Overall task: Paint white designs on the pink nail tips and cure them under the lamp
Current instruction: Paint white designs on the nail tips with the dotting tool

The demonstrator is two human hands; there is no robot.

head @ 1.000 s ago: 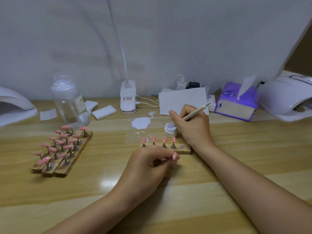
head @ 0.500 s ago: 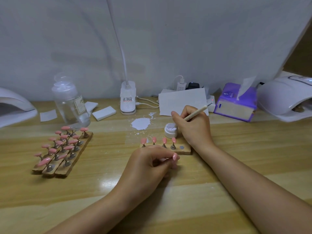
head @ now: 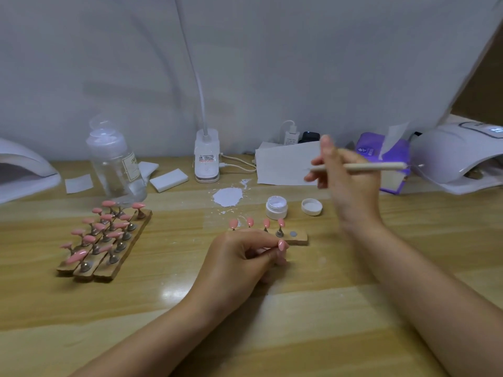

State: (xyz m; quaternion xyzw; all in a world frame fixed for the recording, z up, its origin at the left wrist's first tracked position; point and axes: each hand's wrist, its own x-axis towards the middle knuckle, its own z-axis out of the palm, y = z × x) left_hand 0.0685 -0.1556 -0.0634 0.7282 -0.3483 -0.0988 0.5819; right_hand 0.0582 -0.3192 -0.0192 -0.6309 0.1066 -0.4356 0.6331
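Observation:
My left hand [head: 242, 257] rests on the table and pinches one pink nail tip [head: 282, 244] on its stand. Just behind it a small wooden strip [head: 298, 238] carries several more pink tips. An open jar of white gel [head: 276, 206] stands behind the strip, its lid [head: 312, 206] beside it. My right hand [head: 345, 180] is raised above and right of the jar. It grips a thin wooden-handled brush [head: 364, 166] that lies nearly level, tip to the left. A white curing lamp [head: 460, 156] sits at the far right.
Three wooden strips [head: 103, 240] full of pink tips lie at the left, a clear pump bottle [head: 117, 164] behind them. A white paint smear [head: 227, 196], a desk lamp base [head: 206, 159], white paper [head: 285, 164] and a purple tissue box [head: 392, 159] line the back. Another curing lamp [head: 24, 170] sits far left.
My right hand has lifted the brush out of the gel jar and moved up and right, uncovering the jar and lid. My left hand has kept still with its tip.

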